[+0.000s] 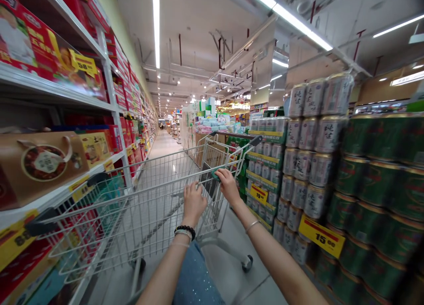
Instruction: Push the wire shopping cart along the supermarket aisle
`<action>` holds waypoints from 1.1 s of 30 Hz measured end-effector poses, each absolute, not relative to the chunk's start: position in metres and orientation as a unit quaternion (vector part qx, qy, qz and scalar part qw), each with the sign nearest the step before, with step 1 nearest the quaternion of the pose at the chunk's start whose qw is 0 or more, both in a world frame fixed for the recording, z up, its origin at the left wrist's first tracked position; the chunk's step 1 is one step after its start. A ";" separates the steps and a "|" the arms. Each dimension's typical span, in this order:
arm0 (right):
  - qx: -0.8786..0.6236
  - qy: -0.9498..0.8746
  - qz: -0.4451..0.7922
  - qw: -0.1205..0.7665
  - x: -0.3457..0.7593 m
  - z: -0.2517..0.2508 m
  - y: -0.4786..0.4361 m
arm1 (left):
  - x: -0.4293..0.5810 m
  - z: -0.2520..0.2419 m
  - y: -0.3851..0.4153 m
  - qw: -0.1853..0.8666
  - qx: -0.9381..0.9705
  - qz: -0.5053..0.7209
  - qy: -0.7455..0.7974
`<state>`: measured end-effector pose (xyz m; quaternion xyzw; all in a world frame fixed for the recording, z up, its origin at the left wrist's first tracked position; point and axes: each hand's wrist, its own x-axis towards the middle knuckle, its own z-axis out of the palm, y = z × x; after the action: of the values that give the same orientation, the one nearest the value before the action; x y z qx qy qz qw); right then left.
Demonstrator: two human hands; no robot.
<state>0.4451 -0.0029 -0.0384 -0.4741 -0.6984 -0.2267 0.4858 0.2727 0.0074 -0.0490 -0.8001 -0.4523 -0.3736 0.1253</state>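
My left hand [194, 203] and right hand [228, 186] are on the shopping cart handle [145, 191], fingers together and clamped over the bar. A beaded bracelet [184, 231] sits on my left wrist. Stacked silver cans [311, 163] stand right of the cart, with green cans [377, 181] further right. Red boxes [39, 40] on a white shelf [49, 85] stand left of the cart.

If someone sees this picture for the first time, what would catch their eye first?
First, the wire shopping cart in the middle, held by the left hand and right hand. On the right rise tall stacks of white-and-gold cans and green cans, while red boxes fill the shelves on the left.
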 end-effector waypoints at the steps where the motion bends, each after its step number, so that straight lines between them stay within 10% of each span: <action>1: -0.469 -0.719 -0.221 0.463 0.441 -0.040 -0.003 | 0.271 -0.049 0.007 0.123 -0.801 -0.371 -0.453; 10: -0.492 -0.609 -0.286 0.552 0.440 -0.018 -0.005 | 0.258 -0.050 0.003 0.130 -0.810 -0.361 -0.442; 33: -0.438 -0.743 -0.285 0.419 0.380 -0.030 0.024 | 0.251 -0.045 -0.001 0.081 -0.826 -0.356 -0.430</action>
<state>0.3802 0.0239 -0.0297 -0.4378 -0.7425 -0.2855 0.4189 0.2515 -0.0006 -0.0452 -0.8258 -0.4300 -0.3558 0.0809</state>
